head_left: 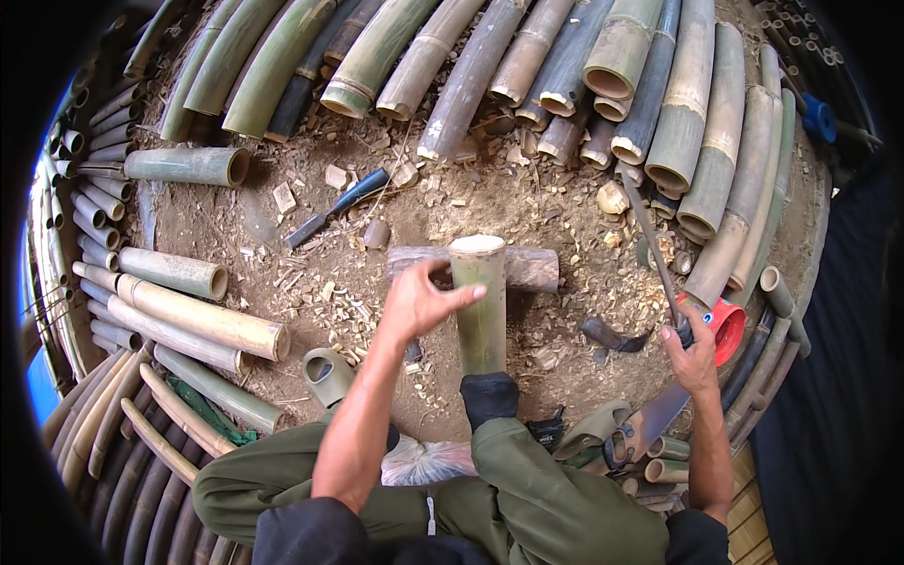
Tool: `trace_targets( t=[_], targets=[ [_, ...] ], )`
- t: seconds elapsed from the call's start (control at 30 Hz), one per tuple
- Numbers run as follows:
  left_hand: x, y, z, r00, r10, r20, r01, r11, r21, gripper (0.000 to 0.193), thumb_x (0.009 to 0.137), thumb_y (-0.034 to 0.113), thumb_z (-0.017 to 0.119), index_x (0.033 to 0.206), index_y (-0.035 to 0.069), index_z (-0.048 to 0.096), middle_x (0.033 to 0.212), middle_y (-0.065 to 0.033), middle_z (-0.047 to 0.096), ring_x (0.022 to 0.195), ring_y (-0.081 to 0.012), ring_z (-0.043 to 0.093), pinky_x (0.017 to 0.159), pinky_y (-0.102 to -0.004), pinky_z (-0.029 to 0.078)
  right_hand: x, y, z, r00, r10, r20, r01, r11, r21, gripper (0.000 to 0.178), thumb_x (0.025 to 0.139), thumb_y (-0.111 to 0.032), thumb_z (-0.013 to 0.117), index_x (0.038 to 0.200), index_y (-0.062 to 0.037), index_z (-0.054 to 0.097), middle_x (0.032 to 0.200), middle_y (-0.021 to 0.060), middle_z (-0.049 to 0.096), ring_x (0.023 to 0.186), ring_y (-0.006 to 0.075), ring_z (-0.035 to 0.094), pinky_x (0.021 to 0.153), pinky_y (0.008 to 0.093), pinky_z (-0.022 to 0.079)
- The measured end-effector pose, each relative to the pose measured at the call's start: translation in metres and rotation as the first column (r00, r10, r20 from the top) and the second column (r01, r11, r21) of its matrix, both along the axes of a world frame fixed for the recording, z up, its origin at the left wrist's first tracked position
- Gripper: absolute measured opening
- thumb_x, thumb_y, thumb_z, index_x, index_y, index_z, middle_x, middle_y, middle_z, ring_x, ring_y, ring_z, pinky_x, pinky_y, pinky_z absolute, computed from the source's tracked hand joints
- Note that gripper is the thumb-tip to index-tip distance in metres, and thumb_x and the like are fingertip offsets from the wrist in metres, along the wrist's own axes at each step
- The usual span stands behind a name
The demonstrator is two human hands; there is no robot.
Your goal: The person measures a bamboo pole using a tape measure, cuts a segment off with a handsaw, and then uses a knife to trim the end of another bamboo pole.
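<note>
A green bamboo section (481, 330) stretches away from my dark-socked foot (490, 395), its pale cut end over a short log (537, 269). At its left side is my left hand (420, 299), fingers apart and the thumb reaching across in front of the bamboo. Whether the thumb presses on it I cannot tell. Over on the right, my right hand (694, 353) is closed round the handle of a long, narrow-bladed knife (653, 240), whose blade points away from me. A red, round-mouthed container (725, 331) sits just beyond that hand.
Many cut bamboo poles (461, 85) line the far side, with more poles (202, 315) at the left. A dark-handled chopping blade (339, 207) lies among wood chips. A curved dark piece (614, 334), a saw (650, 424) and a clog (329, 375) lie closer to me.
</note>
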State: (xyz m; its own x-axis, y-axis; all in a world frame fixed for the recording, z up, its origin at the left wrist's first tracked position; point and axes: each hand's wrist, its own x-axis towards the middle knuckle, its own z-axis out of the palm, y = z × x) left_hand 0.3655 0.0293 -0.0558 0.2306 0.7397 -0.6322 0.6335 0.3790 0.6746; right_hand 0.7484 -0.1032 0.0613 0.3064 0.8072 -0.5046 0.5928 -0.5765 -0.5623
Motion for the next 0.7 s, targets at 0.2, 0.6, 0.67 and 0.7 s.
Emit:
trace_targets(
  t=[0.2, 0.6, 0.67, 0.7],
  targets=[
    [0.003, 0.060, -0.020, 0.969, -0.246, -0.023, 0.244, 0.967, -0.071, 0.090, 0.057, 0.077, 0.081, 0.090, -0.006, 0.077, 0.076, -0.0205, 0.073, 0.070, -0.0280, 0.072, 0.069, -0.0415, 0.057, 0.006, 0.038, 0.023, 0.979, 0.201, 0.028, -0.203, 0.975, 0.088, 0.037, 0.094, -0.030, 0.062, 0.113, 0.0020, 0.062, 0.075, 0.0035, 0.055, 0.070, 0.0102, 0.051, 0.064, 0.0279, 0.041],
    [0.003, 0.066, -0.015, 0.954, -0.293, -0.065, 0.285, 0.952, -0.107, 0.081, 0.063, 0.068, 0.084, 0.097, -0.005, 0.077, 0.080, -0.0178, 0.073, 0.073, -0.0240, 0.070, 0.069, -0.0372, 0.055, -0.033, 0.099, 0.035, 0.687, 0.711, 0.148, -0.693, 0.703, -0.160, 0.048, 0.091, -0.048, 0.065, 0.084, -0.0011, 0.066, 0.064, 0.0179, 0.062, 0.063, 0.0387, 0.062, 0.061, 0.0465, 0.048],
    [0.002, 0.064, -0.017, 0.957, -0.283, -0.055, 0.278, 0.957, -0.083, 0.080, 0.063, 0.068, 0.084, 0.096, -0.005, 0.077, 0.079, -0.0179, 0.073, 0.072, -0.0242, 0.070, 0.068, -0.0373, 0.054, -0.047, 0.114, 0.030, 0.601, 0.782, 0.164, -0.746, 0.623, -0.236, 0.051, 0.091, -0.052, 0.063, 0.084, -0.0019, 0.068, 0.062, 0.0191, 0.062, 0.064, 0.0398, 0.063, 0.061, 0.0477, 0.049],
    [0.003, 0.063, -0.018, 0.962, -0.270, -0.050, 0.265, 0.960, -0.084, 0.082, 0.061, 0.070, 0.083, 0.094, -0.005, 0.077, 0.078, -0.0192, 0.073, 0.073, -0.0263, 0.071, 0.069, -0.0387, 0.055, -0.052, 0.121, 0.028, 0.556, 0.814, 0.166, -0.767, 0.580, -0.275, 0.053, 0.091, -0.054, 0.062, 0.084, -0.0023, 0.070, 0.062, 0.0197, 0.062, 0.064, 0.0403, 0.063, 0.062, 0.0483, 0.049]
  ],
)
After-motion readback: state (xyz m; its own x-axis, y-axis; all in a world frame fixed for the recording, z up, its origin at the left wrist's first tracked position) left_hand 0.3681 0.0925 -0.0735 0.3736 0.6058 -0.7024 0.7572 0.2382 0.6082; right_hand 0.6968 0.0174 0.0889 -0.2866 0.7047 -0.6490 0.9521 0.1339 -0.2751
